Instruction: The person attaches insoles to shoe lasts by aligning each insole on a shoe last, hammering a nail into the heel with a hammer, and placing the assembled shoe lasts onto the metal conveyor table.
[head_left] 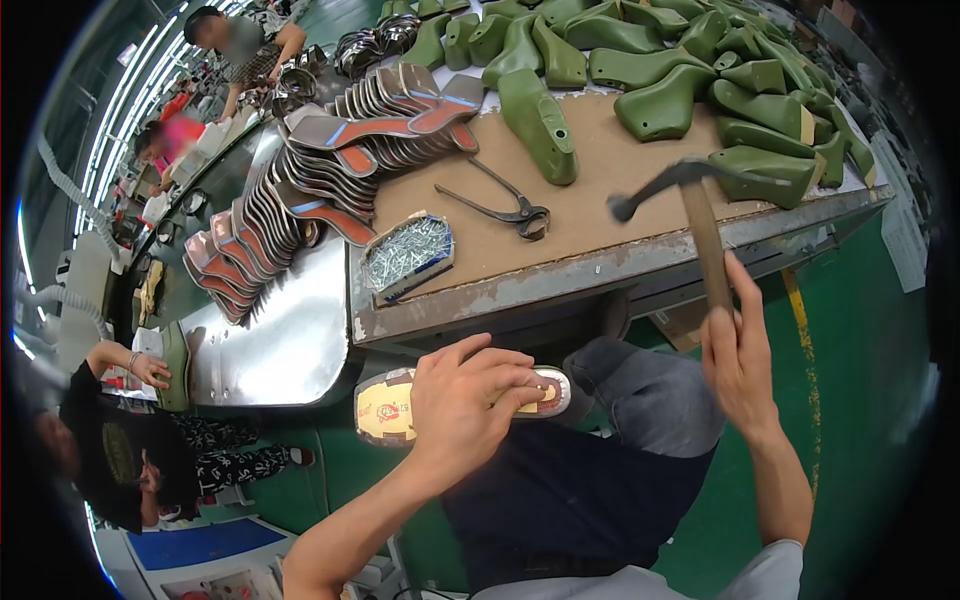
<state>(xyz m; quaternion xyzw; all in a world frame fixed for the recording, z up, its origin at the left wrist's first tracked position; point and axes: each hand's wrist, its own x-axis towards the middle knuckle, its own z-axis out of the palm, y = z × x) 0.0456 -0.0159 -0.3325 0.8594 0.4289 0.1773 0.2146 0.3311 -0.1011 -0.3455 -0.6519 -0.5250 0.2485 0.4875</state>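
Observation:
My left hand [463,400] lies over a sole-up shoe last with a yellow printed insole [385,408] on it, held above my lap. Its thumb and fingers come together near the heel end; whether a nail is pinched there is too small to tell. My right hand [738,365] is closed around the wooden handle of a hammer [707,240], raised to the right of the insole, its dark head level with the bench top. On the bench ahead lie open pincers [510,212] and a box of nails [408,255].
Green shoe lasts [645,65] are piled at the back and right of the bench [590,215]. Stacked insoles [330,150] run along its left side beside a shiny metal sheet [270,345]. A co-worker's hand [150,370] touches a green last at left; other people sit farther back.

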